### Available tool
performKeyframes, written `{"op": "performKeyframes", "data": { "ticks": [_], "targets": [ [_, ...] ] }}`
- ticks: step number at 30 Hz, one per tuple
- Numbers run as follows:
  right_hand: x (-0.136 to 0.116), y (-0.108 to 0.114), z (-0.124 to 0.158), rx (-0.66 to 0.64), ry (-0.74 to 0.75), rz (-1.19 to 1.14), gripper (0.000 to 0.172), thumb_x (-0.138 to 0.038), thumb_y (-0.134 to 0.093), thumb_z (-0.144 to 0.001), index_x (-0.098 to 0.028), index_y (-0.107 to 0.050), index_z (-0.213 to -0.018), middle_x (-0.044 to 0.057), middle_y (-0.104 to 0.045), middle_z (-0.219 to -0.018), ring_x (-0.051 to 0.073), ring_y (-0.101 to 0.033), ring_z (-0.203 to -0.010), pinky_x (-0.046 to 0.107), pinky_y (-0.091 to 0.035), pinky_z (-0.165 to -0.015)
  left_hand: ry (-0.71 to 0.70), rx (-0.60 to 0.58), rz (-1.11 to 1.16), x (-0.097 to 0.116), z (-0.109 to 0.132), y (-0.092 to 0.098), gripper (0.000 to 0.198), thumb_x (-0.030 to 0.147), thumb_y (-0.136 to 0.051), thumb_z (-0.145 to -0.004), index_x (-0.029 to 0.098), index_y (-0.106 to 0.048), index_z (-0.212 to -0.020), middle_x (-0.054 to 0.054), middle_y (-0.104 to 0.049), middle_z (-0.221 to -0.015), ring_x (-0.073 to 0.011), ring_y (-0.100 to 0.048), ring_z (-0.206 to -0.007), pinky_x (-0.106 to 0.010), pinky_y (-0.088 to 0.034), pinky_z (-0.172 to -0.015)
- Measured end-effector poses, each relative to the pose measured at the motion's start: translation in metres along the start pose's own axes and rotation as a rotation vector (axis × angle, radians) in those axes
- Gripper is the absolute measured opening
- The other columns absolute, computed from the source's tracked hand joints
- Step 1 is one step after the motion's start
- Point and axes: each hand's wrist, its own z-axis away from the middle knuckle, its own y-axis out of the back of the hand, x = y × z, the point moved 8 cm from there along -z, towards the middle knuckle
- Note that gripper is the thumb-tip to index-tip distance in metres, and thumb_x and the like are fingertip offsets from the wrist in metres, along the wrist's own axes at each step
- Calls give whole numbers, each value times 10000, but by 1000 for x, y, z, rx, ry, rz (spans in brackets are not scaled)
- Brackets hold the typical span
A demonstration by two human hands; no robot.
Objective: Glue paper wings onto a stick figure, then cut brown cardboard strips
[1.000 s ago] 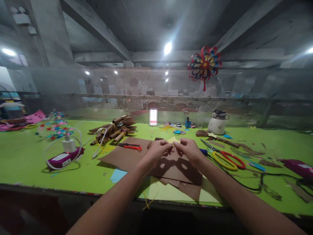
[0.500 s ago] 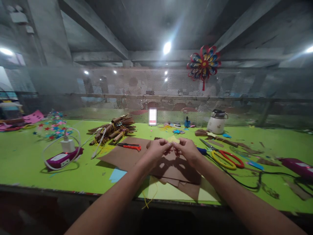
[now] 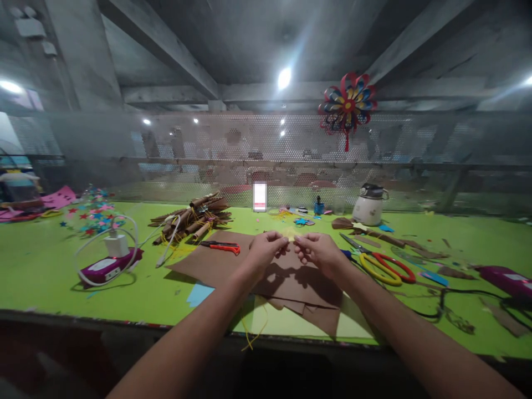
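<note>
My left hand (image 3: 266, 249) and my right hand (image 3: 318, 250) are raised side by side over a stack of brown paper sheets (image 3: 291, 280) on the green table (image 3: 50, 266). Both hands pinch a small yellow paper piece (image 3: 290, 235) between their fingertips. The piece is tiny and mostly hidden by the fingers. A red-handled utility knife (image 3: 222, 246) lies on the brown paper just left of my left hand. Yellow and red scissors (image 3: 386, 267) lie to the right of my right hand.
A pile of rolled brown paper sticks (image 3: 193, 220) lies at the back left. A purple device with a white charger and cable (image 3: 108, 260) is at the left. A white jar (image 3: 369, 206), a phone (image 3: 260, 196), coloured stars (image 3: 93, 216) and a hanging paper pinwheel (image 3: 348, 105) lie beyond.
Both hands lifted slightly and moved away from me with the yellow piece; less of the piece shows between the fingers now.
</note>
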Motion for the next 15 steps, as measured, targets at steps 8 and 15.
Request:
{"op": "performKeyframes", "data": {
  "ticks": [8, 15],
  "targets": [
    [-5, 5, -1, 56, 77, 53, 363, -415, -785, -551, -139, -550, -575, -18, -566, -481, 74, -479, -388, 197, -360, -359, 30, -47, 24, -2, 0, -3, 218, 325, -656, -663, 146, -539, -624, -28, -594, -622, -106, -514, -571, -230, -358, -544],
    [-4, -5, 2, -7, 77, 91, 360, -435, -764, -574, -139, -560, -580, -5, -583, -523, 87, -502, -432, 209, -382, -383, 19, -65, 93, -5, -2, -5, 228, 310, -669, -680, 140, -524, -632, -32, -593, -636, -81, -480, -542, -226, -349, -549]
  ]
}}
